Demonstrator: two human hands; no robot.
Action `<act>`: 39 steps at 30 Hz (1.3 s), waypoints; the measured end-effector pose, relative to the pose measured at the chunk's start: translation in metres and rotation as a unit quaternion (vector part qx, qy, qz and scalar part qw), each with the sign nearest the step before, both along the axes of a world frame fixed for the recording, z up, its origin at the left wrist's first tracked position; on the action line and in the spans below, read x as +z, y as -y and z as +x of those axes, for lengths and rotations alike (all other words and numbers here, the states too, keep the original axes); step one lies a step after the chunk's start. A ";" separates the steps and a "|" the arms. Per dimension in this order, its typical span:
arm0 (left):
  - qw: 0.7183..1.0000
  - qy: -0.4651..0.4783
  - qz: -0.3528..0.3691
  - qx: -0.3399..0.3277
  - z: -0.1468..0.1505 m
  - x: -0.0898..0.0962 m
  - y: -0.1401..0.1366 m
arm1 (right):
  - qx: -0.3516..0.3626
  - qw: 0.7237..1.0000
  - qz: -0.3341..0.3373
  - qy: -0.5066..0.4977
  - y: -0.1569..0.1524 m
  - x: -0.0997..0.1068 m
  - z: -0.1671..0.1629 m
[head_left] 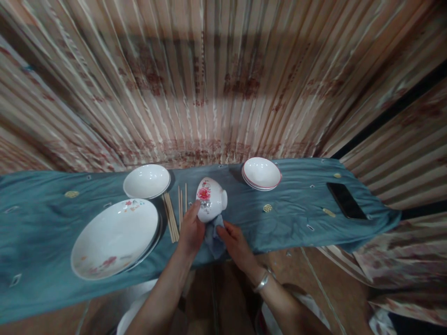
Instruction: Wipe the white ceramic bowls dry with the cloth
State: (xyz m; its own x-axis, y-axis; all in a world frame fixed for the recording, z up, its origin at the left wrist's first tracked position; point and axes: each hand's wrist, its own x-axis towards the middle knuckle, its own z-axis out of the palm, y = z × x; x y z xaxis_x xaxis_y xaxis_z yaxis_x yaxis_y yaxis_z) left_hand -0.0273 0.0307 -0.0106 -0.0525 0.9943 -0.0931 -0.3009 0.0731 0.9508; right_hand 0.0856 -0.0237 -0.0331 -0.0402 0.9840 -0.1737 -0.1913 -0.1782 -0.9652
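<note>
A white bowl (pixel 211 204) with a red flower print is tipped on its side above the cloth-covered table, its foot turned to the right. My left hand (pixel 191 228) grips it at the lower left, thumb on the printed outside. Under the bowl hangs a grey-blue cloth (pixel 214 239). My right hand (pixel 234 239) pinches this cloth close to the bowl's lower side; a silver bracelet circles that wrist. Just left of the bowl lie several wooden chopsticks (pixel 170 217).
Large floral plates (pixel 113 237) are stacked at the left, with a white bowl (pixel 146 180) behind them. Red-rimmed bowls (pixel 261 172) stand stacked at the back right. A black phone (pixel 345 200) lies near the right end. Pleated curtains (pixel 223 93) rise behind the table.
</note>
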 end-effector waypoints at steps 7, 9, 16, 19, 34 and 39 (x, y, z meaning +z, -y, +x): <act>0.974 0.211 -0.084 -0.008 0.002 0.006 0.002 | -0.060 0.947 0.187 0.253 0.006 0.033 0.014; 0.975 0.208 -0.079 -0.012 0.002 0.005 0.004 | -0.082 0.922 0.237 0.294 0.002 0.036 0.018; 0.976 0.205 -0.073 -0.026 0.003 0.003 0.013 | -0.132 0.833 0.347 0.410 -0.018 0.029 0.030; 0.976 0.199 -0.085 -0.024 0.002 0.001 0.015 | -0.124 0.805 0.364 0.452 -0.028 0.032 0.028; 0.953 0.259 -0.155 0.013 -0.010 0.006 0.012 | 0.027 0.705 0.441 0.555 -0.011 0.024 -0.021; 0.956 0.262 -0.134 0.000 -0.006 0.003 0.011 | 0.001 0.719 0.416 0.557 -0.019 0.034 -0.015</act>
